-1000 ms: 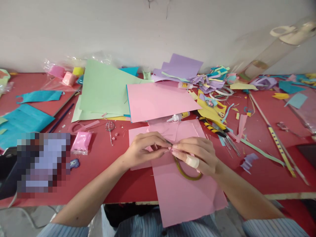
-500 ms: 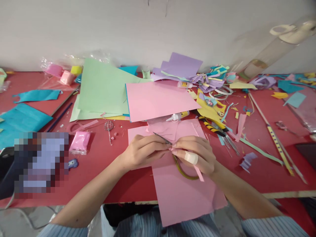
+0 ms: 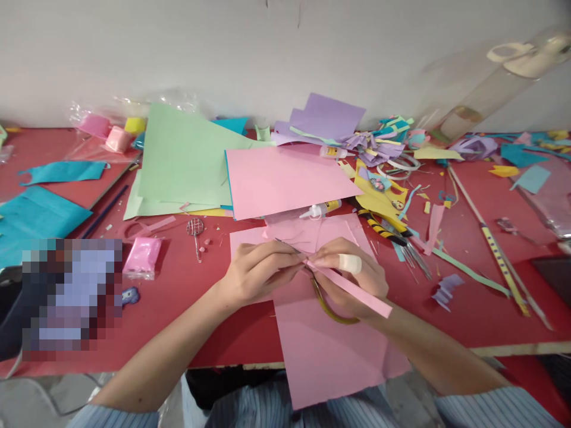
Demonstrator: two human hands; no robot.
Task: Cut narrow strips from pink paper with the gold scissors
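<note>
A narrow pink paper strip (image 3: 357, 291) runs from the fingertips of both hands out across the right hand. My left hand (image 3: 252, 273) is closed, its fingers pinching the strip's inner end. My right hand (image 3: 352, 273), with a white bandage on one finger, pinches the strip there too. Scissors with a yellow-green handle (image 3: 332, 314) are caught among the hands. Their blade tip shows above my left fingers, and which hand bears them I cannot tell. Below the hands lies a large pink paper sheet (image 3: 321, 362), hanging over the table's front edge.
Behind the hands lie a pink sheet (image 3: 285, 184), a green sheet (image 3: 182, 160) and glue bottles (image 3: 328, 208). Black-and-yellow pliers (image 3: 383, 229) are to the right among paper scraps. A pink packet (image 3: 143, 255) and a wire whisk-like piece (image 3: 195, 229) lie left. A clear bottle (image 3: 486, 95) leans on the wall.
The pink strip's free end has swung up and right, from below my right hand to lying across it. My right fingers have shifted slightly. The left hand has barely moved.
</note>
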